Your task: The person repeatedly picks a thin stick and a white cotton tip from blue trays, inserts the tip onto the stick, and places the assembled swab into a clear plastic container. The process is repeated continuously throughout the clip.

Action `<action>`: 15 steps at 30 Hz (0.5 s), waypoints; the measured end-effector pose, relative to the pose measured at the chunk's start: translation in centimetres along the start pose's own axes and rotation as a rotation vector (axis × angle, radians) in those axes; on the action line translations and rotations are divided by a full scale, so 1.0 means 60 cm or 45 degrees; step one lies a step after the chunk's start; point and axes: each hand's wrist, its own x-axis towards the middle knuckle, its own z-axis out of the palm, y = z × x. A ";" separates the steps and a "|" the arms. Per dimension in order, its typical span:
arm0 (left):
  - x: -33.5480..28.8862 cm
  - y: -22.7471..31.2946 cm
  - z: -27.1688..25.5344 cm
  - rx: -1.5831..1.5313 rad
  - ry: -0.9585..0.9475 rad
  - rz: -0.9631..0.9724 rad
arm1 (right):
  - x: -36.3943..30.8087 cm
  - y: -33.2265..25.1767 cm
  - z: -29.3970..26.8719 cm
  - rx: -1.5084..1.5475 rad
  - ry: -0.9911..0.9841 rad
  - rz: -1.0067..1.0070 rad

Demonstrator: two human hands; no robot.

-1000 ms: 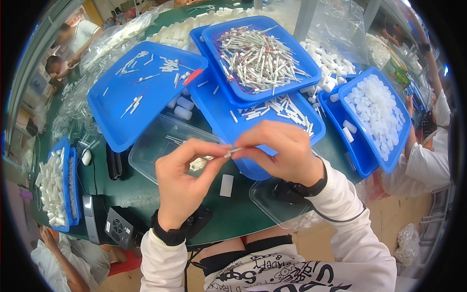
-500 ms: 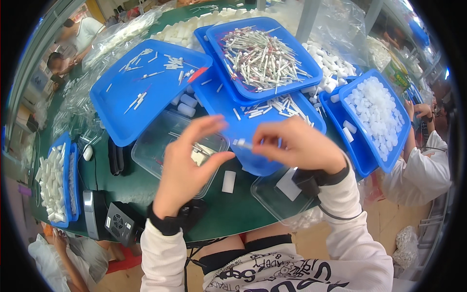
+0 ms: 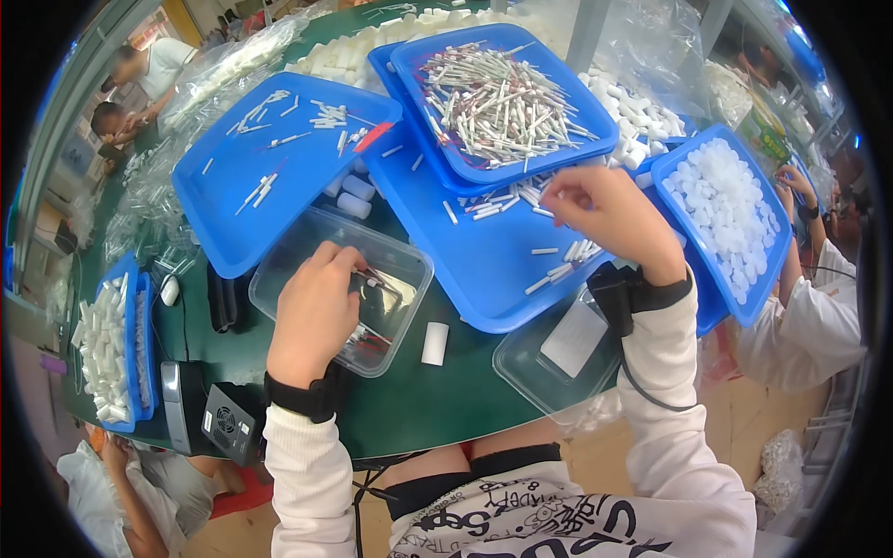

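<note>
My left hand (image 3: pixel 314 312) reaches into a clear plastic box (image 3: pixel 405 316), its fingers curled together beside thin pieces with reddish ends; whether it grips one of them is hidden. More such thin pieces lie lower in the box. Above the lower blue tray (image 3: pixel 456 265), my right hand (image 3: pixel 619 214) hangs with bent fingers drawn close together. Small white tubes (image 3: pixel 558 272) lie below it in that tray, and more are by its fingertips. Nothing I can name shows between those fingers. A short white cylinder (image 3: pixel 434 343) stands on the green table between the boxes.
A blue tray heaped with thin white sticks (image 3: pixel 498 107) overlaps the lower tray. Another blue tray (image 3: pixel 228 191) lies at left with scattered sticks. Translucent white pieces fill a tray (image 3: pixel 721 209) at right. A second clear box (image 3: pixel 526 372) sits near the front edge. People work at both sides.
My hands have parted from in front of me. The left has lowered into the clear box with fingers curling in; the right has moved up and right over the white tubes, without the small white piece showing.
</note>
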 end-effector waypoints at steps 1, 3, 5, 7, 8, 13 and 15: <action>0.002 0.001 0.007 0.038 0.026 0.002 | -0.007 0.002 -0.002 -0.179 -0.059 0.046; 0.008 0.003 0.020 0.120 0.076 0.017 | -0.016 0.010 0.005 -0.283 -0.059 0.127; 0.012 0.005 0.022 0.139 0.079 -0.006 | -0.014 0.026 0.022 -0.413 -0.005 0.018; 0.014 0.007 0.023 0.157 0.052 0.003 | -0.014 0.019 0.023 -0.362 -0.081 0.055; 0.011 0.005 0.019 0.175 0.026 0.013 | -0.011 0.014 0.022 -0.333 -0.148 0.079; 0.008 0.009 0.013 0.132 0.144 0.076 | -0.023 0.019 0.020 -0.269 -0.039 -0.042; 0.004 0.013 0.005 0.097 0.212 0.014 | -0.026 0.026 0.022 -0.412 -0.022 0.023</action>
